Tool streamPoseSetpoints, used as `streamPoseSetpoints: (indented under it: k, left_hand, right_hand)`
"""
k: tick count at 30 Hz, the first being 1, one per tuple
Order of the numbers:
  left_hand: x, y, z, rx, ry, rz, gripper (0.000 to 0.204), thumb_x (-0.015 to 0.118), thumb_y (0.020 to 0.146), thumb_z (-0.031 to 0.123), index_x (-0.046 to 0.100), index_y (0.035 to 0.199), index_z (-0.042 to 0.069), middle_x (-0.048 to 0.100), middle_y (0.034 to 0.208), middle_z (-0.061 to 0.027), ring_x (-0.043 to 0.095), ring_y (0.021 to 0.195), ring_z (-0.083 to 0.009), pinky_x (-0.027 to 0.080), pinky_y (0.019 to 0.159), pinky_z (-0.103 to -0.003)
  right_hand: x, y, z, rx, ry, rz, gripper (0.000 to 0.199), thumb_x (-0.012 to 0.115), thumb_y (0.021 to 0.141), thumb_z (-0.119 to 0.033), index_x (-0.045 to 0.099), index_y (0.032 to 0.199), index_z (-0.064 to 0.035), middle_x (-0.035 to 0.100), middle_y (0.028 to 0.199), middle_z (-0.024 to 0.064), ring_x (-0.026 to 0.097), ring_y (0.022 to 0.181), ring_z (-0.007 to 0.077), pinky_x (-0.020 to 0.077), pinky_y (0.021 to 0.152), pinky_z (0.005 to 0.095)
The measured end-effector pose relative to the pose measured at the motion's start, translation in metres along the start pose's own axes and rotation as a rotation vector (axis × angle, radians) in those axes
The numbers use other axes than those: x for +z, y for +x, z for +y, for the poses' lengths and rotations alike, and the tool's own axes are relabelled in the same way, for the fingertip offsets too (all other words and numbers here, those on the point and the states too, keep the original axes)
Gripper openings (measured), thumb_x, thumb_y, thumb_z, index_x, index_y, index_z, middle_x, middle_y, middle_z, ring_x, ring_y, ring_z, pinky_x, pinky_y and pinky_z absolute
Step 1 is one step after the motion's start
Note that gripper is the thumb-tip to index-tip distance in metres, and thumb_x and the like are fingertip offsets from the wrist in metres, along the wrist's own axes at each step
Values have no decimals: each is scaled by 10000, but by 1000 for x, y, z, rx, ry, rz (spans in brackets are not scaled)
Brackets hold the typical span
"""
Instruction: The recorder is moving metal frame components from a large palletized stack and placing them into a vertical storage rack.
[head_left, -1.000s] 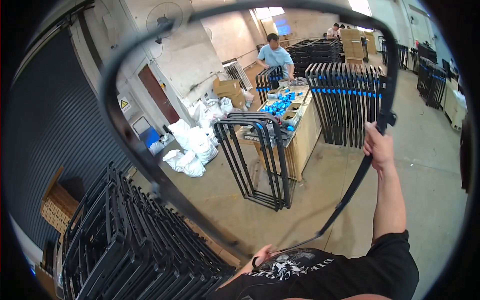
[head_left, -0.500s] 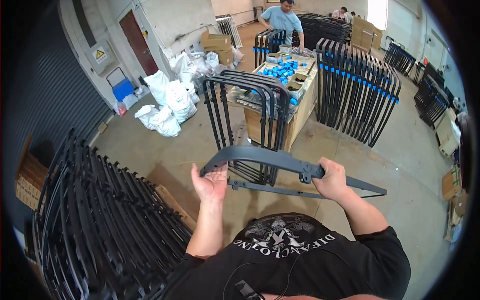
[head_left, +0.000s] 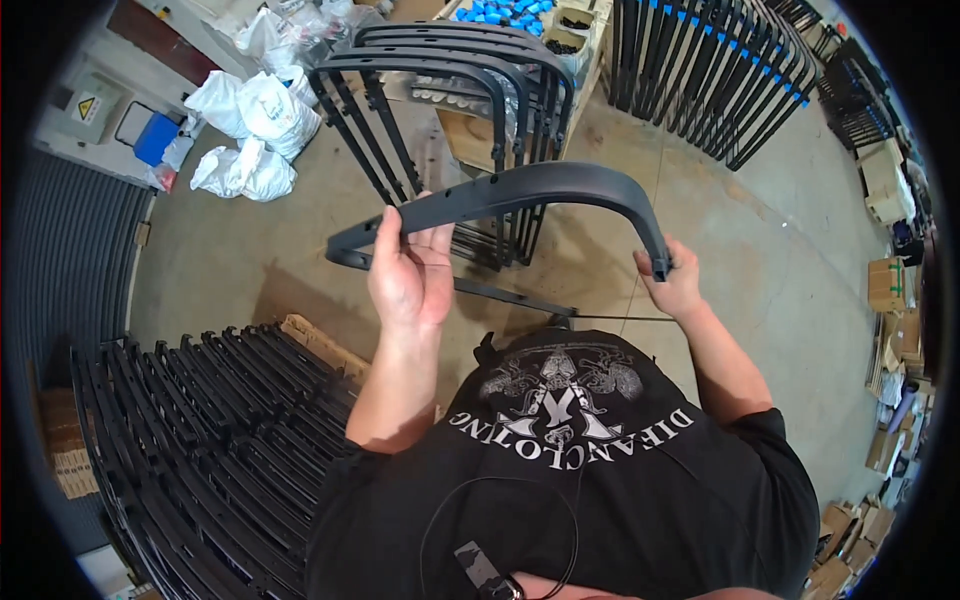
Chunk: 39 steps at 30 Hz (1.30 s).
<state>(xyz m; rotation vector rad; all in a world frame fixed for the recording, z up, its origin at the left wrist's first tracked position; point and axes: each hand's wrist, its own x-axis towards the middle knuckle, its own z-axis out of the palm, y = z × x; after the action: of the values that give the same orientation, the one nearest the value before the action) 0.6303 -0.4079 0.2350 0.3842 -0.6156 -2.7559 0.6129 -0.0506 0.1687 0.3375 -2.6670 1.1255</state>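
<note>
A black metal tube frame (head_left: 540,185) with rounded bends is held up in front of my chest. My left hand (head_left: 408,280), palm up, has the left part of its upper bar between thumb and fingers. The fingertips are partly hidden by the bar. My right hand (head_left: 677,280) grips the frame at the lower end of the curved right bend. Another bar of the frame shows lower down, behind my hands. Just beyond stand several similar black frames (head_left: 455,60) upright in a group.
Many black frames (head_left: 230,430) are stacked at my lower left. A workbench with blue parts (head_left: 505,12) is at the far middle. White sacks (head_left: 265,110) lie far left. A row of frames (head_left: 700,75) stands far right, and cardboard boxes (head_left: 888,285) line the right side.
The held frame has been turned, so its curved bend now lies to the right instead of the left. My right hand has moved down onto that bend. My view has tilted downward.
</note>
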Motion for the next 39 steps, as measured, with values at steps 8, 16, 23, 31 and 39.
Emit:
streamPoseSetpoints:
  k: [8, 16, 23, 31, 39]
  left_hand:
    - [39, 74, -42, -67, 279, 133, 169, 557, 1020, 141, 568, 1049, -26, 662, 1139, -212, 663, 1081, -338, 568, 1004, -460]
    - [30, 163, -55, -201, 440, 177, 208, 509, 1034, 137, 547, 1095, -58, 652, 1137, -205, 667, 1087, -351, 566, 993, -473]
    - [2, 247, -20, -268, 456, 113, 224, 503, 1032, 118, 517, 1136, -80, 639, 1149, -212, 675, 1074, -359, 575, 979, -485]
    - [14, 334, -5, -421, 564, -106, 285, 472, 1038, 141, 543, 1194, -87, 667, 1095, -202, 670, 1079, -361, 554, 969, -495]
    - [12, 342, -6, -405, 743, -128, 195, 549, 1021, 187, 625, 1058, 11, 688, 937, -105, 635, 717, -184, 540, 624, -334]
  right_hand:
    - [87, 51, 88, 186, 201, -336, 202, 726, 877, -197, 643, 969, -38, 627, 778, 120, 582, 682, 246, 509, 680, 352]
    - [201, 86, 134, 393, 348, -511, 314, 789, 858, -262, 659, 1034, -37, 675, 837, 101, 597, 740, 175, 526, 756, 330]
    - [255, 119, 125, 423, -27, -621, 777, 776, 823, -492, 490, 1379, -32, 534, 1381, 250, 506, 1317, 384, 436, 1094, 443]
    - [229, 33, 123, 1026, 212, -440, 546, 735, 860, -362, 642, 1259, -1, 736, 1088, 172, 728, 939, 235, 564, 836, 357]
    - [189, -166, 197, 1241, -222, -499, 562, 752, 755, -473, 739, 1084, -17, 748, 1039, 196, 728, 996, 304, 573, 842, 392]
